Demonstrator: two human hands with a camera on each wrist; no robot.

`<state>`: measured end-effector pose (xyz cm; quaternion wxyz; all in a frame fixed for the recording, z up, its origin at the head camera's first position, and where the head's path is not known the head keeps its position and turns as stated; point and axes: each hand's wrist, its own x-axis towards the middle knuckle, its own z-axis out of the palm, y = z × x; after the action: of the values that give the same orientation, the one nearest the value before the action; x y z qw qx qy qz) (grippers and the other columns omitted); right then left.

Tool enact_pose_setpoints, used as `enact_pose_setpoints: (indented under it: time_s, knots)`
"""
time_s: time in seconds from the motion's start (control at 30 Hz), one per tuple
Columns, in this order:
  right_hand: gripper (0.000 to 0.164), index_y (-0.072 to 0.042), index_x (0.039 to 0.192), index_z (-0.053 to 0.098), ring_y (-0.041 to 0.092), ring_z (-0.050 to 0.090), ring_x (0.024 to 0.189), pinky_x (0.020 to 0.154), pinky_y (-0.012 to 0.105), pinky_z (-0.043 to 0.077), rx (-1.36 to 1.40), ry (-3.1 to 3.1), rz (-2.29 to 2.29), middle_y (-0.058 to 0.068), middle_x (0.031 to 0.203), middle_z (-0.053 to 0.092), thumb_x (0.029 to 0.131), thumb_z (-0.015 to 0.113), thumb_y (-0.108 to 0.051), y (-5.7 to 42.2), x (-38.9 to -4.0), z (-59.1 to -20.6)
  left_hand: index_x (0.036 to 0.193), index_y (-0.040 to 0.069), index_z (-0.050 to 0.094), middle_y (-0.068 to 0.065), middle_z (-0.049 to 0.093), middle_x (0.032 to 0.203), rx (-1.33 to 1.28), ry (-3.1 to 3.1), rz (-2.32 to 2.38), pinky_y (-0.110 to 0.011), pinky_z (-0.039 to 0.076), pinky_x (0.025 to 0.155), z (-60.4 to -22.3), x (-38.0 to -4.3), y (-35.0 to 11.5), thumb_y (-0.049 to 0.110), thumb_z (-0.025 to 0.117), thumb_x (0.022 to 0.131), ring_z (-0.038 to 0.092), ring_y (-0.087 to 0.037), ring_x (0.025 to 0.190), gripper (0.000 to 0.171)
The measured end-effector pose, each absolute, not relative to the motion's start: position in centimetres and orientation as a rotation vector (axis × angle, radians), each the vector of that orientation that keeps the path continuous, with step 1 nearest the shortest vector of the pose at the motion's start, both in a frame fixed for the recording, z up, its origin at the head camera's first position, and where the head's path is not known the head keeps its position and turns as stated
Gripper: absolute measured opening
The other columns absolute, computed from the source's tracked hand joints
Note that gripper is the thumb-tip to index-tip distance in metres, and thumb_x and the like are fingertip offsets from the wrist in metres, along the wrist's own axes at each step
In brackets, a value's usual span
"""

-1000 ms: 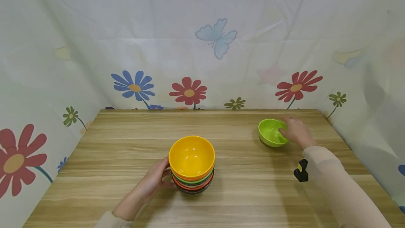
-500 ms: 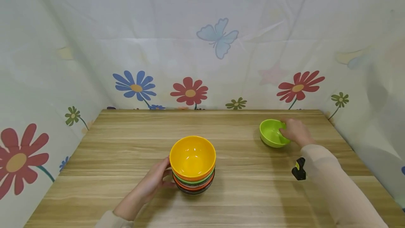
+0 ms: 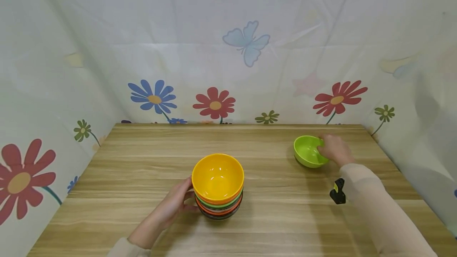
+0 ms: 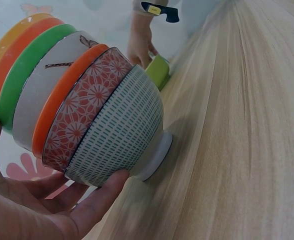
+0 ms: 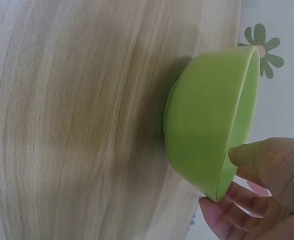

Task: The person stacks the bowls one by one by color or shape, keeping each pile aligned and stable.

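Note:
A stack of several nested bowls stands at the middle front, with a yellow bowl (image 3: 217, 177) on top. In the left wrist view, a bowl with green dashes (image 4: 122, 130) forms the bottom, and above it comes a red flower-patterned bowl (image 4: 84, 105). My left hand (image 3: 173, 201) rests its fingers against the left side of this stack, a fingertip on the bottom bowl. Toward the back right, my right hand (image 3: 335, 150) pinches the rim of a lime-green bowl (image 3: 307, 154). The right wrist view shows the thumb (image 5: 244, 155) inside the rim and the other fingers outside it.
Both bowls and stack are on a wood-grain table (image 3: 150, 150), whose back edge meets a flower-printed curtain (image 3: 178, 50). Curtain also lines the left and right sides. A small black device (image 3: 337, 191) sits at the right wrist.
Almost nothing differs: the whole view has shifted slightly to the right. The right hand keeps its hold on the lime-green bowl, and the left hand stays at the stack.

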<state>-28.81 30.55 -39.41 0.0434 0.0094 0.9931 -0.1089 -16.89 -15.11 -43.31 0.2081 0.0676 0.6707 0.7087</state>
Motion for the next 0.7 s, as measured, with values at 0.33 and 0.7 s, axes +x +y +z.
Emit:
enact_pose_setpoints:
  time_s: [0.33,0.7]
  knots:
    - [0.045,0.010,0.127,0.045,0.034,0.048,0.082,0.064,0.039,0.045,0.076,3.010,-0.336,0.030,0.112,0.052,0.087,0.052,-0.009,30.77,-28.99,-39.38,0.132,-0.001,0.044,-0.016,0.046,0.129,0.180,1.863,1.983,-0.046,0.053,0.078,-43.42,-16.93,-15.09,0.057,0.033,0.093,0.053,-0.024,0.106,0.071]
    - [0.044,0.008,0.124,0.048,0.032,0.049,0.082,0.061,0.036,0.044,0.229,3.003,-0.353,0.028,0.108,0.054,0.081,0.049,-0.001,31.01,-29.04,-39.65,0.133,-0.001,0.043,-0.018,0.044,0.132,0.171,1.864,1.991,-0.046,0.053,0.078,-43.49,-16.86,-14.99,0.058,0.034,0.092,0.054,-0.023,0.107,0.072]
